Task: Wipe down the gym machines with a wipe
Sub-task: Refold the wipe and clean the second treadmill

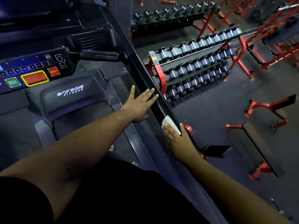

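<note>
Left hand [140, 103] flat, fingers straight and spread, fingertips reaching the inner face of the treadmill's right side rail [146, 73], holding nothing. Right hand [177, 139] lies on the same rail closer to the body, fingers straight, pressing a wipe [169, 122] flat against the rail's inner face; thumb hooked over the rail's top edge. Hands apart, left one further up the rail

Racks: red-framed dumbbell rack [157, 73] just beyond the rail, three tiers, each filled with a row of dumbbells [199, 61], dark heads with lighter handles. Second black rack [165, 23] further back holds one row of round black dumbbells. Numbers on them too small to read

Wipe: white, small, folded or bunched, mostly under the right fingers, one corner sticking out ahead of the fingertips. Can't tell if wet or dirty

Treadmill [71, 92]: dark, "VIVA FITNESS" in white on the motor cover, belt below it. Console [34, 70] upper left with lit number keys, red STOP button, large red pad with yellow border, green button. Black handlebar grip [98, 54] juts out right of the console

Red benches [260, 143] with dark pads on the dark floor to the right, well apart from the treadmill. More red frames at top right, blurred
</note>
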Tool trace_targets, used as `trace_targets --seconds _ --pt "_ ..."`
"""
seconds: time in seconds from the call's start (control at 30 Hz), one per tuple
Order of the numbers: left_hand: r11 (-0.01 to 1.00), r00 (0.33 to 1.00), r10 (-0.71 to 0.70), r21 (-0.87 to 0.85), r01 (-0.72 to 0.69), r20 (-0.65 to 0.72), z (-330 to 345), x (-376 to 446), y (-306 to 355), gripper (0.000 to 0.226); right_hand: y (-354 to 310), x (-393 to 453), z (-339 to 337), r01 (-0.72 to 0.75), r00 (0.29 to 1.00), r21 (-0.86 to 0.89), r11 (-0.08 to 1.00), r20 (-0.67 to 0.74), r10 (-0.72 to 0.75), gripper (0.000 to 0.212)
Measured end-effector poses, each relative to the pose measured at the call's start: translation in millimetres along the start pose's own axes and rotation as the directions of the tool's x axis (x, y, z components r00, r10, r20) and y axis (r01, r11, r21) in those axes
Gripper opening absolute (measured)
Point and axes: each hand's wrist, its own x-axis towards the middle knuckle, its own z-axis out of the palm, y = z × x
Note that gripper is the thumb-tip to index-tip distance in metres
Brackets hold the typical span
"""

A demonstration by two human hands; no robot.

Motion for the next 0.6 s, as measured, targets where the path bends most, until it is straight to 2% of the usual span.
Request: trace_targets --seconds 0.07,0.13,0.2,0.3,0.37,0.47,0.6 --pt "1.000 1.000 0.023 -0.001 -0.023 0.011 2 -4 8 0.104 -2 -37 13 0.068 0.998 -0.008 0.998 -0.002 -0.068 0.052" --pt "0.999 1.000 0.030 -0.021 -0.030 0.004 5 -5 13 0.103 -3 -67 21 0.052 0.999 0.038 0.998 0.008 -0.052 0.059" --pt "0.999 0.999 0.045 -0.030 -0.044 0.015 7 -6 17 0.103 -4 -73 18 -0.052 0.999 0.167 0.985 0.015 0.050 0.069" --pt "0.997 0.998 0.057 -0.052 -0.056 0.025 9 -4 20 0.102 0 -36 -1 -0.240 0.970 0.399 0.885 0.060 0.236 0.096" --pt "0.996 0.998 0.066 -0.059 -0.065 0.019 8 -1 19 0.103 6 -2 -13 -0.289 0.956 0.468 0.835 0.093 0.279 0.106" --pt "0.996 0.997 0.071 -0.063 -0.069 0.023 9 0 17 0.104 9 17 -19 -0.332 0.943 0.500 0.800 0.146 0.299 0.108" --pt "0.994 0.998 0.055 -0.099 -0.051 0.030 9 3 18 0.104 -3 -38 -8 -0.391 0.919 0.548 0.740 0.187 0.348 0.107"
